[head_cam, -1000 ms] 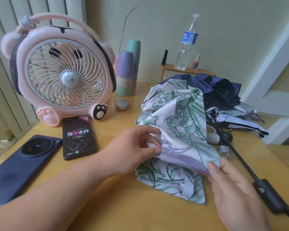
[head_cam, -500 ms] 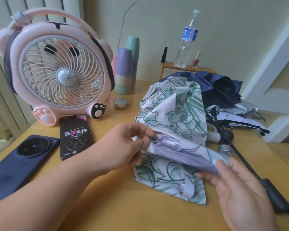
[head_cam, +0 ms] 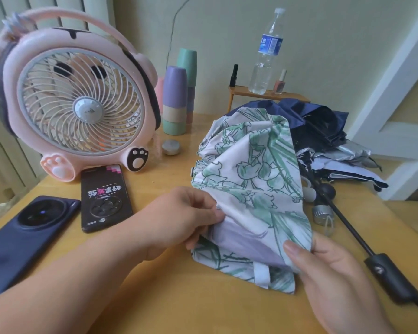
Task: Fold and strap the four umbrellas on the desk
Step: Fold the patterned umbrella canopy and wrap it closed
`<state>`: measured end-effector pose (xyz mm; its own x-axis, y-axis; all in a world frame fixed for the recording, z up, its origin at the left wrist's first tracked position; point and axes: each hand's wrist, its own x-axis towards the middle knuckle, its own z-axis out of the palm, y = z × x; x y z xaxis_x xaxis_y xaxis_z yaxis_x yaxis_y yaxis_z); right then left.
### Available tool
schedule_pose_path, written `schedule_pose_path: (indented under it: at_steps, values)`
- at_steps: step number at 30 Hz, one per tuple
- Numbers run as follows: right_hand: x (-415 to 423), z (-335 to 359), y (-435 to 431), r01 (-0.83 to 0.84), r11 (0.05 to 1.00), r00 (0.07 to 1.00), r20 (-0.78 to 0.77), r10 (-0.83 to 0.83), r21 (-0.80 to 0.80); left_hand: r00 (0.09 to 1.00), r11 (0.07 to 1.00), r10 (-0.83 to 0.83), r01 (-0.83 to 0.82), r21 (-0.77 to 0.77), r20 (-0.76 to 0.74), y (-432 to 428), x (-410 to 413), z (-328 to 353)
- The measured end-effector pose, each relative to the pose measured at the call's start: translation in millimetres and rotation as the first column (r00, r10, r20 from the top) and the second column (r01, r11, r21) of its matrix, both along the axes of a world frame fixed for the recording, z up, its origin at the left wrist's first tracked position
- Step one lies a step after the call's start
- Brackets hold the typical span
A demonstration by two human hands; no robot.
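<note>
**While Both Hands Pinched the Floral Canopy, Other Umbrellas Waited**

As the floral umbrella [head_cam: 251,169] lay crumpled at the middle of the desk [head_cam: 179,302], the left hand [head_cam: 179,218] pinched a fold of its cloth on the near left side. The right hand [head_cam: 331,273] gripped its lower edge between thumb and fingers. Done well, the step called for drawing each panel flat and laying the pleats one way round, so that the white strap [head_cam: 261,273] at the near hem could wrap without bunching. Just behind it, a navy umbrella [head_cam: 311,116] and a silvery one [head_cam: 348,155] lay heaped and unfolded. A black handle [head_cam: 391,273] on its shaft ran close by the right hand and looked likely to snag the cloth. The pink fan [head_cam: 80,104], a blue phone [head_cam: 22,237], a black phone [head_cam: 104,196] and stacked cups [head_cam: 176,97] stood to the left, apart from the work.
</note>
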<state>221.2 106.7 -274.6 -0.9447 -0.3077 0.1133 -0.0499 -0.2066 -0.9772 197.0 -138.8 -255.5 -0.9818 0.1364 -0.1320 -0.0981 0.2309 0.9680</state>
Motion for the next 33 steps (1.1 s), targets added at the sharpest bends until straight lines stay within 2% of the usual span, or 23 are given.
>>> schedule_pose_path:
  at_steps: [6,9,12,19,20,22,24,25,28,31,33]
  values:
    - [-4,2,4,0.177,0.98,0.982,0.083,-0.17,-0.086,0.993,0.989,-0.068,0.08,0.122,-0.1,-24,-1,12]
    - [-3,4,6,0.028,0.992,0.999,0.034,-0.023,-0.126,0.991,0.991,-0.073,0.084,0.102,-0.109,-25,-1,10]
    - [0,0,8,-0.151,0.988,0.988,-0.022,0.151,-0.008,0.989,0.991,-0.122,0.126,0.045,-0.083,-16,3,9]
    - [1,-6,12,-0.118,0.98,0.993,0.033,0.114,0.16,0.989,0.969,-0.107,0.126,0.211,-0.101,-12,4,10]
    - [0,-8,14,-0.117,0.981,0.992,0.071,0.107,0.152,0.99,0.978,-0.083,0.103,0.184,-0.115,-13,3,9]
    - [0,-11,16,-0.098,0.991,0.984,0.158,0.083,0.091,0.961,0.997,-0.053,0.035,-0.071,-0.27,-14,2,4]
    - [-1,-11,15,-0.062,0.998,0.978,0.199,0.064,-0.017,0.884,0.93,-0.148,-0.028,-0.366,-0.444,-17,0,-3]
    - [-1,-9,13,-0.058,0.996,0.976,0.205,0.072,-0.071,0.855,0.901,-0.198,-0.034,-0.433,-0.479,-19,1,-4]
    - [-2,-5,12,-0.1,0.981,0.97,0.202,0.133,-0.165,0.802,0.861,-0.268,-0.05,-0.506,-0.534,-18,-2,-7]
    - [-3,-4,12,-0.225,0.965,0.965,0.106,0.24,-0.136,0.765,0.862,-0.247,-0.107,-0.496,-0.594,-17,-11,-9]
    - [-2,-4,17,-0.203,0.971,0.975,0.063,0.212,-0.125,0.764,0.84,-0.253,-0.131,-0.527,-0.593,-16,-14,-9]
